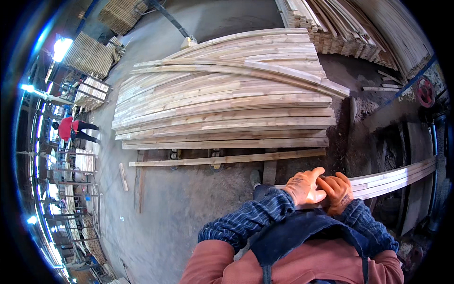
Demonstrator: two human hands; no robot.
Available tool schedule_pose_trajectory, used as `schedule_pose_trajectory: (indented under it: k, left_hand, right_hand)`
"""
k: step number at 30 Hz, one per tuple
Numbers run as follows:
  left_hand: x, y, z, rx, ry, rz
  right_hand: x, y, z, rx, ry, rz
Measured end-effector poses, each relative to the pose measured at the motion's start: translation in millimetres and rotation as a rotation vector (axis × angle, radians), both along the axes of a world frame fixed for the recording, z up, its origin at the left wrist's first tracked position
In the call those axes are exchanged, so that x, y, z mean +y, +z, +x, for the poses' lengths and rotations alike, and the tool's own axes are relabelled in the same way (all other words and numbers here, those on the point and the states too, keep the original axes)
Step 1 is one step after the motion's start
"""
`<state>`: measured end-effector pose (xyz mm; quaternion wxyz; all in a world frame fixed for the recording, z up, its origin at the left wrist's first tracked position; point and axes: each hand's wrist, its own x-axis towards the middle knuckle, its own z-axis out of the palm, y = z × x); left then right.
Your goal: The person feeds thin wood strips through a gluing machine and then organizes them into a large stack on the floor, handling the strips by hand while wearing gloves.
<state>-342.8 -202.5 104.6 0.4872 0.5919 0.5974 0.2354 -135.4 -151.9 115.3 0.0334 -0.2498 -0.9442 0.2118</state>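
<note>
My left hand [304,186] and my right hand [336,191], both in orange gloves, meet close together in front of my apron. The left thumb and forefinger stretch apart towards the right hand. My right fingers are curled in, with something small and dark at their tips that I cannot make out. Just under both hands lies a short bundle of pale wooden planks [395,180], running off to the right into a machine. The planks' left end is mostly hidden behind my gloves and sleeves.
Ahead lies a wide stack of long planks [227,102], two lying askew on top. A single plank [227,157] rests along its near side. Machinery with a red handwheel [425,91] stands at right. Far left, a person in red [69,128] stands among timber piles.
</note>
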Motion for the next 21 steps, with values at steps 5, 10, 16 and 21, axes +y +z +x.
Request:
schedule_pose_trajectory:
  k: [5, 10, 16, 21]
  left_hand:
    - [-5, -32, -60, -0.628, 0.211, -0.353]
    - [-44, -121, -146, -0.495, 0.532, -0.331]
    - [-89, -194, -249, -0.611, 0.994, -0.542]
    - [-90, -300, -330, -0.531, 1.006, -0.618]
  right_hand:
    - [20, -6, 52, -0.172, -0.116, 0.039]
    - [29, -1, 104, -0.16, -0.34, 0.292]
    - [1, -83, 192, 0.132, -1.206, 0.591]
    - [-71, -240, 192, -0.454, -1.824, -0.29]
